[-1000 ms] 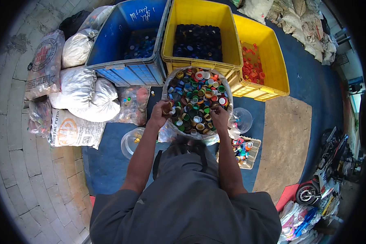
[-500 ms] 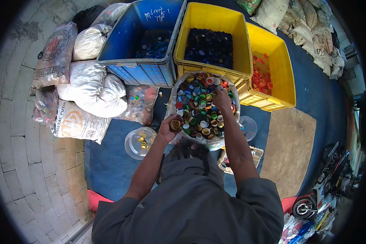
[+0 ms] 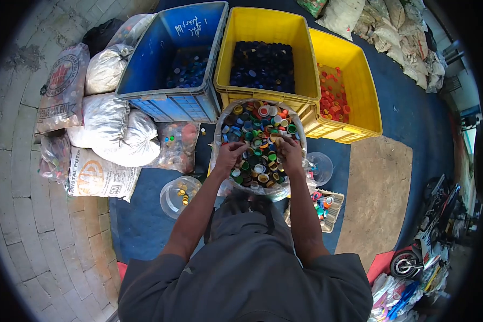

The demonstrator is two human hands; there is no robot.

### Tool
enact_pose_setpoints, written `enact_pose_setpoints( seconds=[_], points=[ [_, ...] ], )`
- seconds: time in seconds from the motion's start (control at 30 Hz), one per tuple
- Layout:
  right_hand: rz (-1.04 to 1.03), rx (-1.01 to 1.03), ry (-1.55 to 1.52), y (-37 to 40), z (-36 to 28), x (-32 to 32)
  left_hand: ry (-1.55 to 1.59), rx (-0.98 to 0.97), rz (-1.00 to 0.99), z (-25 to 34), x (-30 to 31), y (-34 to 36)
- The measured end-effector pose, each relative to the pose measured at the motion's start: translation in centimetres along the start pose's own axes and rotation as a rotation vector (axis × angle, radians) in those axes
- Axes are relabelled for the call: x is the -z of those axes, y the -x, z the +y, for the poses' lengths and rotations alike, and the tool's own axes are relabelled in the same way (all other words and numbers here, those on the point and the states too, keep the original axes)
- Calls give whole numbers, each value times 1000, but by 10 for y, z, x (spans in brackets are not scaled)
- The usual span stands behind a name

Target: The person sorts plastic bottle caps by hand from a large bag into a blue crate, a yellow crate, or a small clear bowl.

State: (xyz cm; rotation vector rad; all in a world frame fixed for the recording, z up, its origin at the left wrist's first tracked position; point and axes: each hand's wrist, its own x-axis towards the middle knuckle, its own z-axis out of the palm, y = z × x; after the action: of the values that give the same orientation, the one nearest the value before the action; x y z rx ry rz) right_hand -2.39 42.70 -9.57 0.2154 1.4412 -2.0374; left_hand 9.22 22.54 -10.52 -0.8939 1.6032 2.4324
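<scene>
A round container lined with a pale sack (image 3: 218, 140) is full of mixed bottle caps (image 3: 258, 144). Over its left part is my left hand (image 3: 230, 156), its fingers curled together above the caps; whatever they hold is too small to name. My right hand (image 3: 290, 154) lies over the right part, its fingers bent around a small tan cap (image 3: 279, 141). A clear round tub (image 3: 170, 199) with a few gold caps (image 3: 184, 196) stands to the lower left. To the right sits another clear tub (image 3: 321, 167).
Behind the caps stand a blue crate (image 3: 166, 102), a yellow crate with dark caps (image 3: 306, 80) and a yellow crate with red caps (image 3: 359, 80). Filled sacks (image 3: 112, 129) are piled left. A small basket (image 3: 333, 214) holds caps at lower right; a motorcycle (image 3: 408, 263) stands farther right.
My left hand has moved right and up over the caps, and the gold caps it held no longer show. My right hand has come down toward it. The view has shifted slightly.
</scene>
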Motion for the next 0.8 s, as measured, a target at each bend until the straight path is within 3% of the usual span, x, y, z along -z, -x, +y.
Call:
enact_pose_setpoints(
  seconds=[0.07, 0.13, 0.2, 0.23, 0.33, 0.6, 0.7, 0.8],
  points=[
    [11, -200, -466, 20, 8, 15, -382, -222, 62, 10, -18, -29],
    [-14, -230, -660, 43, 14, 23, -756, -466, 110, 17, -40, -62],
    [-46, -232, -758, 58, 27, 36, -884, -520, 87, 16, -55, -92],
    [32, -250, -756, 69, 25, 36, -946, -549, 76, 17, -63, -101],
    [127, -267, -729, 88, 30, 41, -1093, -350, 37, 25, -84, -114],
    [176, -284, -673, 101, 43, 49, -1184, -203, 131, 22, -94, -131],
    [167, -268, -677, 101, 38, 42, -1184, -324, 205, 20, -90, -131],
    [103, -242, -688, 95, 38, 40, -938, -417, 200, 23, -79, -124]
  ],
)
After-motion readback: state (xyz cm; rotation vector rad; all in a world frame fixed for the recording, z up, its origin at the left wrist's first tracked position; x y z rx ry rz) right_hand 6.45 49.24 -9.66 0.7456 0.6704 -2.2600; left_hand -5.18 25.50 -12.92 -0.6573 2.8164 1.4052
